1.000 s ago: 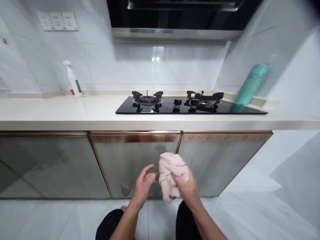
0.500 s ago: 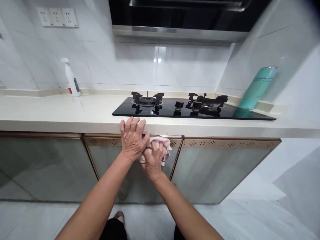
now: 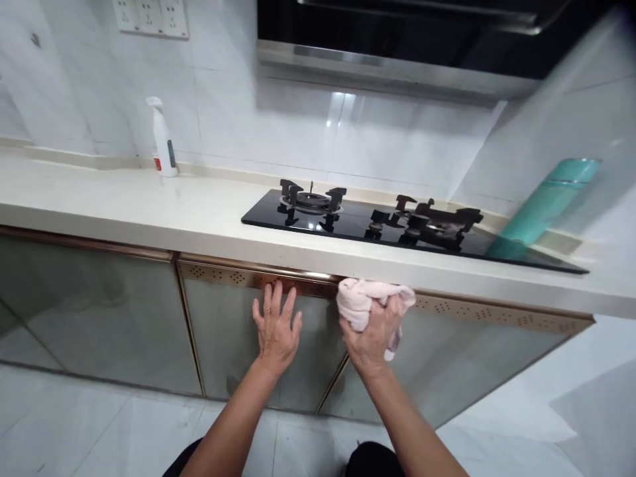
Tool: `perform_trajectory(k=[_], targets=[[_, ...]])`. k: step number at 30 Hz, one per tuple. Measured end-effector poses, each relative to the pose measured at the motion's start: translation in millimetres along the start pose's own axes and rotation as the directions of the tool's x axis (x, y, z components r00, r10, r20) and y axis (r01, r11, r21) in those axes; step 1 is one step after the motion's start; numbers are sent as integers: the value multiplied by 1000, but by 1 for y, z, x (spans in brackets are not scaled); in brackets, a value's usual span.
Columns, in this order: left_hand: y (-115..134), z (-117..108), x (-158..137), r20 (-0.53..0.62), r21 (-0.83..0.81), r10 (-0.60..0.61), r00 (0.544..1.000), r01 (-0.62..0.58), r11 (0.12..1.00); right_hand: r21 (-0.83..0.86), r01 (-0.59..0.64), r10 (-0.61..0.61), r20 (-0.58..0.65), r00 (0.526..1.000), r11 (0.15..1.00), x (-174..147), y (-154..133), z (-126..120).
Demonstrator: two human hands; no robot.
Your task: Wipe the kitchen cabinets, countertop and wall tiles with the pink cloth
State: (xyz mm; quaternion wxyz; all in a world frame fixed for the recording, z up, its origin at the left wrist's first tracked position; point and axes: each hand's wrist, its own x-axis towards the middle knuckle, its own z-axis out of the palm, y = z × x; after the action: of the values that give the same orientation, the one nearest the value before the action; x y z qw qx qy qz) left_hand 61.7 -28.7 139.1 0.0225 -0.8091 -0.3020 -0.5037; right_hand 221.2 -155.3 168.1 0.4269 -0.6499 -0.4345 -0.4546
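Note:
My right hand (image 3: pixel 373 331) grips a pale pink cloth (image 3: pixel 355 301), which is bunched against the top of the cabinet front just under the counter edge. Part of the cloth hangs down past my fingers. To the left, my left hand (image 3: pixel 277 328) has its fingers spread and holds nothing. Its fingertips lie at the perforated bronze strip (image 3: pixel 237 276) of the middle cabinet door (image 3: pixel 218 331); whether they press on it I cannot tell. The right cabinet door (image 3: pixel 447 358) is partly behind my right hand.
Above the hands runs the white countertop (image 3: pixel 89 199). A black gas stove (image 3: pixel 342 228) with two burners is set on it. A teal cylinder (image 3: pixel 551 205) leans at the right wall, and a white spray bottle (image 3: pixel 163 142) stands at the left. A range hood (image 3: pixel 397 66) hangs overhead.
My right hand has moved right with the cloth, toward the right door. My left hand has come down off the counter edge to the cabinet front. The view has tilted and shifted.

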Motion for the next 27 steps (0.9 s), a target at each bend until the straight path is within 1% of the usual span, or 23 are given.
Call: perform_trajectory(k=[3,6,8,9,11,12,14,15,16,18,20,22,23,24,25,27], targets=[[-24,3,-1,-81,14,-73,994,74,997,35,105,-108,84,991,994,-1,-32,20],[-47,8,-4,-172,3,-197,965,200,980,104,229,-241,117,963,968,-3,-66,47],[-58,13,-9,-218,-18,-254,942,257,966,165,337,-356,106,928,927,-2,-88,67],[-61,16,-12,-228,-30,-263,937,264,964,190,388,-409,89,908,902,-2,-97,76],[-65,21,-20,-224,-44,-253,941,250,967,218,480,-501,52,864,850,0,-106,87],[-64,22,-24,-227,-38,-245,942,243,969,231,524,-547,46,836,820,1,-106,90],[-56,24,-32,-227,-4,-216,950,221,975,270,595,-633,75,771,757,-1,-93,86],[-51,25,-36,-207,18,-189,960,197,980,290,616,-664,104,741,732,-5,-80,80],[-44,25,-40,-165,36,-157,974,165,986,303,624,-681,138,719,720,-12,-64,72],[-29,25,-45,-32,50,-103,994,105,993,289,617,-677,208,706,732,-32,-26,49],[-15,25,-48,77,48,-92,993,89,995,239,600,-646,299,702,763,-55,15,22],[-7,24,-49,102,46,-117,988,112,993,200,580,-608,387,693,790,-70,51,-4],[-4,24,-49,96,45,-127,987,123,991,187,560,-582,413,701,807,-71,65,-15],[-3,23,-48,88,40,-133,987,130,991,170,531,-549,413,726,830,-68,75,-24],[-2,22,-48,82,33,-135,987,133,991,141,492,-505,382,774,859,-60,82,-31],[-3,20,-47,71,15,-134,988,133,991,48,385,-385,233,893,922,-36,81,-35]])
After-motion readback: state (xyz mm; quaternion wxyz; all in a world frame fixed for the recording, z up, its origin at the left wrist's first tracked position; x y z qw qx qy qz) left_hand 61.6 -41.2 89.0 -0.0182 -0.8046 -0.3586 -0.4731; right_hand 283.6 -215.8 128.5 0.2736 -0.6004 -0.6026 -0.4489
